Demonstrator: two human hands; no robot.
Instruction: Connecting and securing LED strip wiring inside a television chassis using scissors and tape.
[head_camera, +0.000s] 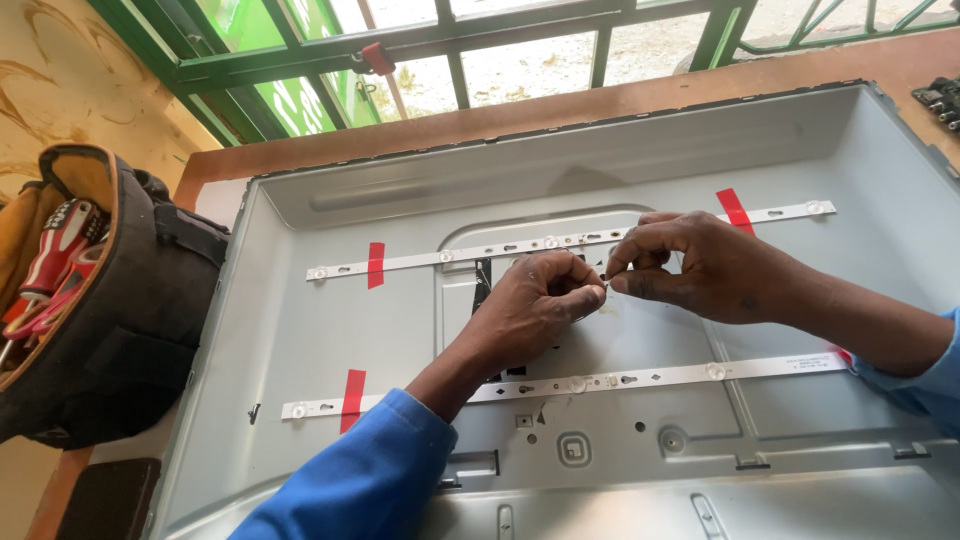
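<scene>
Nearest, the lower white strip (640, 378) is taped across the metal panel (330, 330). Above it, left hand (540, 305) and right hand (690, 265) are pinched, fingertips meeting on something too small to identify. Beyond lies the upper strip (480, 252).

Two light strips (560, 242) (600, 381) lie across the metal panel (300, 330); a tool bag (110, 300) sits left.

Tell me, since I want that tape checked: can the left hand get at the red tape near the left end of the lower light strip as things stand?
Probably yes. The left hand works mid-panel, pinching something small with the right hand. The red tape lies exposed on the lower light strip, and nothing stands between.
</scene>
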